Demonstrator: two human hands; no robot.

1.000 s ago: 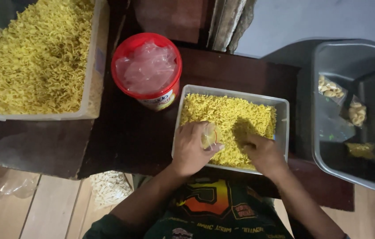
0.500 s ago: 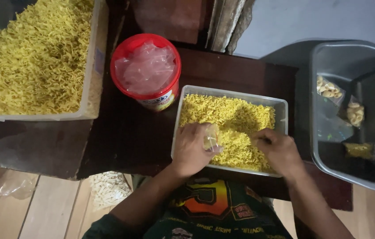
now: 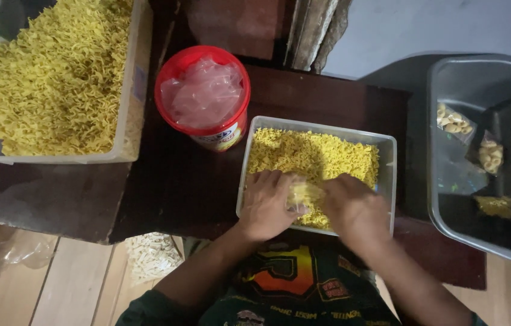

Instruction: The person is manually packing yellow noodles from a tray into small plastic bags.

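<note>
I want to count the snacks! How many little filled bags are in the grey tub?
3. One small bag lies near the grey tub's upper left, one sits further right, and one lies lower down. More may be hidden beyond the picture's right edge.

We are seeing bare table (image 3: pixel 171 181) lying open at centre left of the frame, between the tray (image 3: pixel 388 163) and the big tub (image 3: pixel 124 121). The red jar (image 3: pixel 203 96) is blocking the upper centre, and the grey bin (image 3: pixel 442 199) is crowding the right.
</note>
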